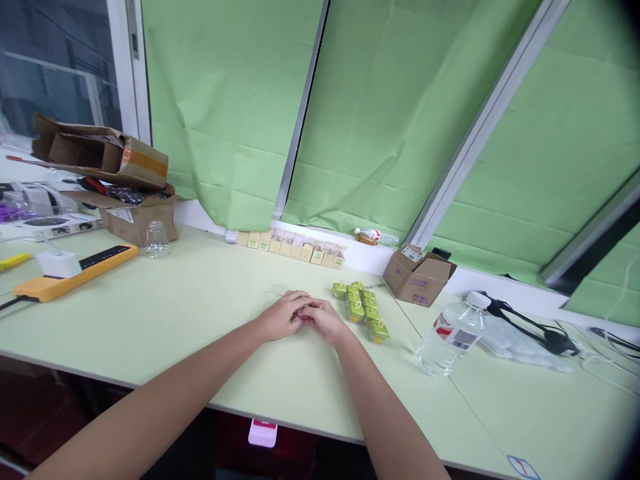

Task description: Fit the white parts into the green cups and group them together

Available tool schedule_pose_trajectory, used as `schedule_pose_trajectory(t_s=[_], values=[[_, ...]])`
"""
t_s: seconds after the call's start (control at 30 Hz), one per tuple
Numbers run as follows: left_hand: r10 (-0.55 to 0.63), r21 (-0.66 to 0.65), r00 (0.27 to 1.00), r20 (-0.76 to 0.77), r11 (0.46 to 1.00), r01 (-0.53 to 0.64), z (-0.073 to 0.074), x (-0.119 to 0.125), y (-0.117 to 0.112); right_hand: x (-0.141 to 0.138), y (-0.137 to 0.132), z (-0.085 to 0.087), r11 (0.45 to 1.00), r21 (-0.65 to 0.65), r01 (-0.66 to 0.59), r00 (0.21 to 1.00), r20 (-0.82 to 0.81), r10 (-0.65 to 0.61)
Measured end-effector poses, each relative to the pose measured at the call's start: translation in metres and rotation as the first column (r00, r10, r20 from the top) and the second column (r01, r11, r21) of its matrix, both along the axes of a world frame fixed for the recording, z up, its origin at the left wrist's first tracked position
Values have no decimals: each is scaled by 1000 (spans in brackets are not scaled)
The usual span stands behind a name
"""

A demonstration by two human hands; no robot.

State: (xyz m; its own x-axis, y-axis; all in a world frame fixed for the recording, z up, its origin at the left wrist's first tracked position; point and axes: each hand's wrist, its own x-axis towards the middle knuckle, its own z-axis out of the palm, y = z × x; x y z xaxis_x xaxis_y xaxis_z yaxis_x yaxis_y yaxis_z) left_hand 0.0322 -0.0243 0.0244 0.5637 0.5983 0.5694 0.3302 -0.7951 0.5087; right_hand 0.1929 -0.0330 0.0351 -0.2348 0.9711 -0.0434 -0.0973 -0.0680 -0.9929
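Note:
My left hand (285, 315) and my right hand (323, 319) meet over the middle of the table (190, 300), their fingers curled together. Whatever they close around is hidden by the fingers. Just behind my left hand, a clear plastic piece (277, 291) shows on the tabletop, partly covered by the hand. Closest to my right hand stand several small clear containers with green lids and little yellow loops (355, 310), grouped in short rows.
Small cardboard boxes (295, 248) line the back wall. A large water bottle (453, 337) and an open carton (419, 275) stand at right. Leftward are a clear dome-shaped cup (156, 241), an orange power strip (80, 270) and stacked cartons (137, 220).

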Motion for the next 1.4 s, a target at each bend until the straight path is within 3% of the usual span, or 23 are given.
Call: schedule_pose_trajectory(t_s=[0.17, 0.4, 0.63, 1.03, 1.3, 1.4], values=[[-36, -71, 999, 24, 997, 38, 4, -6, -1, 3, 1, -2, 998, 44, 45, 985, 165, -51], [-18, -95, 999, 35, 995, 22, -1, -9, 2, 10, -3, 3, 988, 147, -40, 936, 353, -14], [43, -200, 998, 55, 979, -31, -3, -8, 6, 9, -2, 1, 983, 171, 58, 894, 429, -128], [36, -228, 997, 75, 974, -18, -6, -5, 6, 9, 2, -3, 911, 411, 29, 771, 571, -282], [58, -220, 997, 53, 975, -45, -3, -6, 5, 15, -1, -1, 849, 529, 10, 687, 613, -390], [60, -213, 997, 46, 976, -49, -2, -7, 4, 18, -6, 3, 854, 520, -5, 641, 657, -396]])
